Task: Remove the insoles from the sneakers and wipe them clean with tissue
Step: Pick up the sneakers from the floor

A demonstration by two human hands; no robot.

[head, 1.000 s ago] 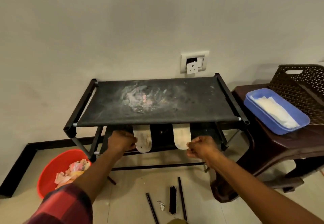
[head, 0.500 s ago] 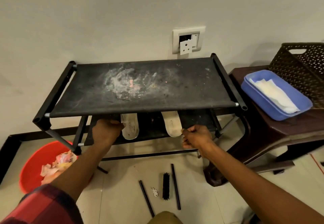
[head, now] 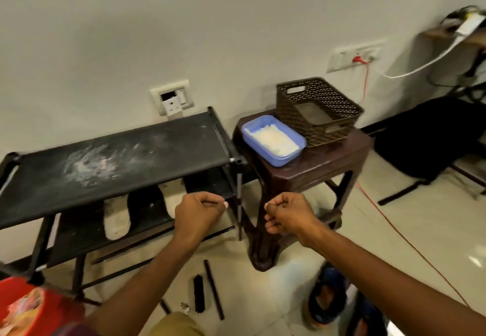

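Our hands have left the insoles on the lower shelf of the rack; left hand and right hand curl empty. Wiping seems next: we'd reach for tissue in the blue tub.

Left hand, right hand curled; insole on shelf.

Two pale insoles lie flat and side by side, a gap between them, on the lower shelf of a black rack, their rounded ends toward its front edge. The left insole looks smudged grey. The right insole shows only in part. White tissue lies in a blue tray on a brown stool beside the rack. The sneakers, dark with blue and orange, sit blurred on the floor near the stool's foot.
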